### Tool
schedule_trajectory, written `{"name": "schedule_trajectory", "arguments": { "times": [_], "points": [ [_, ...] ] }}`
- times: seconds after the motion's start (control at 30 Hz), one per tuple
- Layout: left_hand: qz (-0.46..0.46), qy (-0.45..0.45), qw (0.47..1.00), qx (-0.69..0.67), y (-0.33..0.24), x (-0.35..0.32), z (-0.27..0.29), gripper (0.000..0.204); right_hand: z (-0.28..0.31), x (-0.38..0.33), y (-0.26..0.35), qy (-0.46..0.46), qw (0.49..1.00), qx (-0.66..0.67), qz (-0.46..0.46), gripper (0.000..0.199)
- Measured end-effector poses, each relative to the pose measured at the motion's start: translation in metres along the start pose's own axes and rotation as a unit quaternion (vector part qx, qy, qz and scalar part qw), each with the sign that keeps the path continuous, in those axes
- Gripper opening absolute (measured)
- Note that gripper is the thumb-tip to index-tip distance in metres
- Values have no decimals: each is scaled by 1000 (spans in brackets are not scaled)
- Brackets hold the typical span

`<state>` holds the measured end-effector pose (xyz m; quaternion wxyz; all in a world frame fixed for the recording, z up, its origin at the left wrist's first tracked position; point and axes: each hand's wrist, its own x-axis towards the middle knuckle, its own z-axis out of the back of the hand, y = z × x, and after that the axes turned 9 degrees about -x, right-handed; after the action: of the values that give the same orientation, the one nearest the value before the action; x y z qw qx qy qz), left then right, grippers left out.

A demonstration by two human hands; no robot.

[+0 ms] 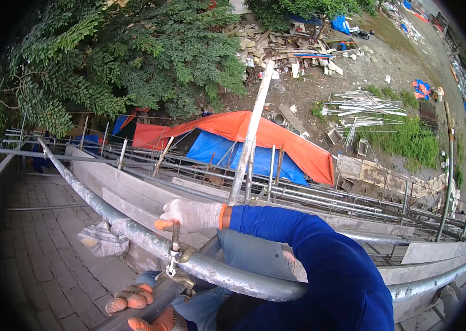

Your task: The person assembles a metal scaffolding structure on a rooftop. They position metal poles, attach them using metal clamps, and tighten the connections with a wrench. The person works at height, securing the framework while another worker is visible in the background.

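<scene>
My right hand, in a white glove with an orange palm, is closed at the top of a short rusty metal rod. The rod stands over a scaffold clamp on a long galvanized pipe; whether it is a wrench or part of the clamp cannot be made out. Below, my left hand, gloved in orange and white, wraps around a grey metal beam that crosses under the pipe at the clamp. My blue right sleeve passes over the pipe.
A tall pale pole rises just beyond my right hand. A crumpled sack lies on the paved floor at left. Past the concrete ledge are scaffold pipes, an orange and blue tarp, trees and debris far below.
</scene>
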<state>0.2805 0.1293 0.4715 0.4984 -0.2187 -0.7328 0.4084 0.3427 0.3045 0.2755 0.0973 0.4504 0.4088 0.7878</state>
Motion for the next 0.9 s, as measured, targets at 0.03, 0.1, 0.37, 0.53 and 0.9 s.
{"name": "schedule_trajectory", "arguments": {
  "times": [0.03,0.1,0.37,0.53,0.9],
  "points": [
    [-11,-23,999,19,2,1,-12,33,-1,0,0,-6,1000,0,-16,21],
    [-13,-41,998,55,4,3,-30,31,8,-3,-1,-21,999,1,-24,23],
    [-22,-45,999,20,5,5,-29,39,44,-54,43,25,977,-76,-195,23],
    [28,52,998,-23,-3,3,22,45,74,-82,99,90,939,-184,-277,26],
    [161,-84,948,-260,7,-12,16,39,93,-74,89,19,908,166,-385,48]
  ]
}}
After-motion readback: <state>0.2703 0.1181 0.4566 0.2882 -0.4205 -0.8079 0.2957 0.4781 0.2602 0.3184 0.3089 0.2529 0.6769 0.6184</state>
